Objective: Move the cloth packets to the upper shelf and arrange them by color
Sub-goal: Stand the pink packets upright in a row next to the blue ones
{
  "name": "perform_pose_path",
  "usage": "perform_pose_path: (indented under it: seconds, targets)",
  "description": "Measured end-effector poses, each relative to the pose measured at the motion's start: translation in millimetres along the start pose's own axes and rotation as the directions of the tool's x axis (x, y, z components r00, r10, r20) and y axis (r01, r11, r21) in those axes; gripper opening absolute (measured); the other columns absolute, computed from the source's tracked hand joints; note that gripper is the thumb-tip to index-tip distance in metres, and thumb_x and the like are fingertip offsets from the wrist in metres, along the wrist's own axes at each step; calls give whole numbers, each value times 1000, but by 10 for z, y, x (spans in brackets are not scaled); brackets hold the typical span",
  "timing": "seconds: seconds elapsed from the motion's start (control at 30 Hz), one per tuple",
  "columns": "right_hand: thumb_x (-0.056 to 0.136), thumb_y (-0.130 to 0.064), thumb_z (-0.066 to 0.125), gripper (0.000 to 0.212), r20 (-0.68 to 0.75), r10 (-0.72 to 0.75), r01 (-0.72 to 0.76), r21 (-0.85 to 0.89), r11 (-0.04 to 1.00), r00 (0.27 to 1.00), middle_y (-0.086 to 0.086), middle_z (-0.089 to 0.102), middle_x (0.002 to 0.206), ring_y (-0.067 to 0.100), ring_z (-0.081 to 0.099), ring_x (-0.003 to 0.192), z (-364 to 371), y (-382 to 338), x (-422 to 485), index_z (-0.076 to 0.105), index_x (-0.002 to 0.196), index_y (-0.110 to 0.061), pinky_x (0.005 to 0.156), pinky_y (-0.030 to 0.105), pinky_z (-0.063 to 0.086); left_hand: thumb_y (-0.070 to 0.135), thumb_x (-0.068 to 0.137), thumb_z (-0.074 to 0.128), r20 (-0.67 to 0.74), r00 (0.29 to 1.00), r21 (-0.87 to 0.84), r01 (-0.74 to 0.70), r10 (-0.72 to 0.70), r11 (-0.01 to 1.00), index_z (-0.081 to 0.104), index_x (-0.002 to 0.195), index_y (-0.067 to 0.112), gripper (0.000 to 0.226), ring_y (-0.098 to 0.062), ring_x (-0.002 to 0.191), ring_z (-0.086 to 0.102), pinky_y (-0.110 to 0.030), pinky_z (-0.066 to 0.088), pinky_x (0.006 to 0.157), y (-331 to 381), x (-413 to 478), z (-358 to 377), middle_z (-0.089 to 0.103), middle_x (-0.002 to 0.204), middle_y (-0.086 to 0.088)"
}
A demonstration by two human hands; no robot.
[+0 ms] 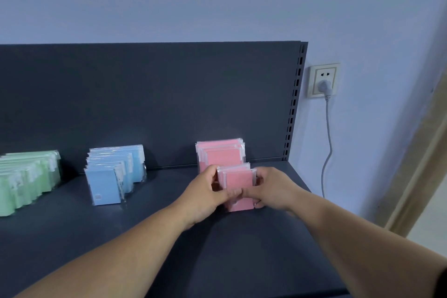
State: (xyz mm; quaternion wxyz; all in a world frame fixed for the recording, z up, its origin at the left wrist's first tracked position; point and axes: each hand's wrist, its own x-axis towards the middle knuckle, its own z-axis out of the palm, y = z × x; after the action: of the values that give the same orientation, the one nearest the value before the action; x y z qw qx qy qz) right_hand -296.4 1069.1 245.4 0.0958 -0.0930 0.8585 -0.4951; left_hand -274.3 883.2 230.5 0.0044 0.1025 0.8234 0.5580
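A: Where do we have the pink packets right now?

B: Upright on the shelf, just in front of the pink row that stands by the back panel. We grip them from both sides. Our left hand curls round the left edge, our right hand round the right edge, and the thumbs meet across the front face

A: Why two hands for so small a bundle?

B: We judge the wrappers are slick, and several packets seem to be pinched together. Squeezing from both edges squares them up and stops them fanning out or tipping forward

A: And the other colours?

B: The blue packets stand in their own row well to the left. The green packets are farther left again, running out of view. Each colour is a staggered file with a bare gap beside it, so we can tell the groups apart at a glance

A: What is left for us, then?

B: By our guess, little on this shelf: we seat the bundle against the pink row, in line with it, and let go gently so nothing slides. We see no lower shelf from here, so we cannot tell whether more packets wait. The socket and its cable sit on the wall to the right, well apart from our hands
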Motion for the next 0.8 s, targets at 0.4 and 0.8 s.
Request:
perform_pose_path:
  seconds: [0.4, 0.8]
  targets:
    - [77, -27, 79, 26, -171, -54, 46, -53, 998, 984, 0, 67, 82, 24, 69, 84, 223, -24, 313, 62, 94, -18, 80, 41, 57, 21, 83, 73, -318, 946, 149, -9, 57, 989, 48, 101, 45, 39, 16, 82, 58, 2, 39, 65, -181, 159, -103, 62, 90, 24]
    - [77, -32, 80, 21, -240, -79, 77, -16, 997, 968, -5, 71, 88, 13, 65, 78, 226, -14, 384, 67, 91, -23, 74, 25, 54, 28, 88, 66, -346, 935, 154, -23, 76, 988, 51, 93, 47, 25, 16, 83, 58, 2, 39, 66, -199, 232, -102, 65, 91, 23]
